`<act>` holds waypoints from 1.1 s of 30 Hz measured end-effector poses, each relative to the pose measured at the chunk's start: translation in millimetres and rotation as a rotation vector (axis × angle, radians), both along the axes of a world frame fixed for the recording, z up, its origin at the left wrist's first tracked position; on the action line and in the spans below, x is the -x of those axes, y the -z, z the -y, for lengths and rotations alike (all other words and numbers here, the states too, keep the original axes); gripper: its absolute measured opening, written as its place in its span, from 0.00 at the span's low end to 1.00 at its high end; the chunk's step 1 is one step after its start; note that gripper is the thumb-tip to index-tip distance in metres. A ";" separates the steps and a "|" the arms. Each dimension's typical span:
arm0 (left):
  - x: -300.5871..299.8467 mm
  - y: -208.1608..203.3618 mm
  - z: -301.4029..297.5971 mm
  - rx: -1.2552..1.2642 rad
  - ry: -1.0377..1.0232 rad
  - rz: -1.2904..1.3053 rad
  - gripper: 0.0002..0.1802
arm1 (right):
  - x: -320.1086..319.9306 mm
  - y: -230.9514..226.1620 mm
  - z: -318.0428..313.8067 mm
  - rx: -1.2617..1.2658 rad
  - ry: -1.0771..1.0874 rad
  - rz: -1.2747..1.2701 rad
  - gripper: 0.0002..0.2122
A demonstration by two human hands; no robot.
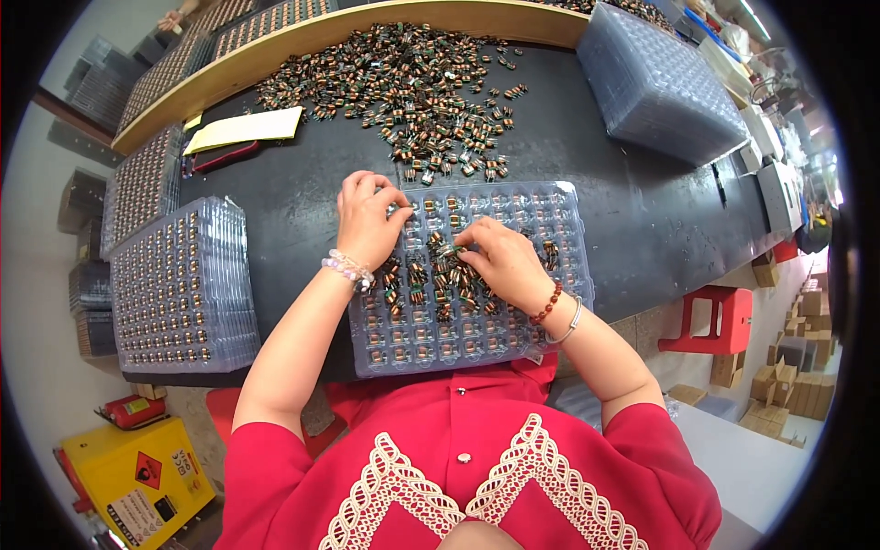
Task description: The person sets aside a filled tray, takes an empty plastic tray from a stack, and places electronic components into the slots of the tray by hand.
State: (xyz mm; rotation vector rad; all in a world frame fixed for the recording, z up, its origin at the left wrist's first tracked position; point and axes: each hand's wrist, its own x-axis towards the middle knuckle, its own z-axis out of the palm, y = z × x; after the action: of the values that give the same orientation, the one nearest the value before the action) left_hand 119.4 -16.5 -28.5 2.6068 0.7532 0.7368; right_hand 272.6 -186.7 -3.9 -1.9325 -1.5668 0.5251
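Observation:
A clear plastic tray (561, 343) with rows of pockets lies at the table's near edge in front of me. Several pockets hold small copper-wound coils (449, 350), and a loose heap of coils (446, 289) is spread over the tray's middle. My left hand (369, 223) is at the tray's far left corner, thumb and forefinger pinched over a pocket; what lies between them is hidden. Over the heap, my right hand (505, 263) is closed, its thumb and fingertips pinching a small coil (449, 250).
Beyond the tray spreads a large pile of coils (412, 87) against a wooden rail (357, 16). Filled trays (183, 293) are stacked at left, clear trays (655, 87) at far right. Yellow paper (243, 130) lies at far left. A red stool (710, 319) stands right.

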 end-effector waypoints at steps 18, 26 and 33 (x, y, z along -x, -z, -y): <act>39.5 -21.6 12.0 0.684 -0.107 0.215 0.07 | -53.0 19.9 -29.1 -0.324 -0.034 0.380 0.07; 19.6 -10.4 -11.9 0.113 -0.016 0.042 0.07 | -48.5 15.4 -31.7 -0.280 -0.155 0.761 0.04; 20.2 -0.1 -13.3 -0.146 0.185 0.070 0.04 | -48.5 11.4 -32.7 -0.194 -0.138 0.722 0.02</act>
State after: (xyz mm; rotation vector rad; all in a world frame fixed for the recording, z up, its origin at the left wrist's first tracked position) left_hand 99.2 -3.2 -28.4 2.7174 0.4455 0.8510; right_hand 321.1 -154.0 -15.2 -1.9739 -2.0964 -0.3174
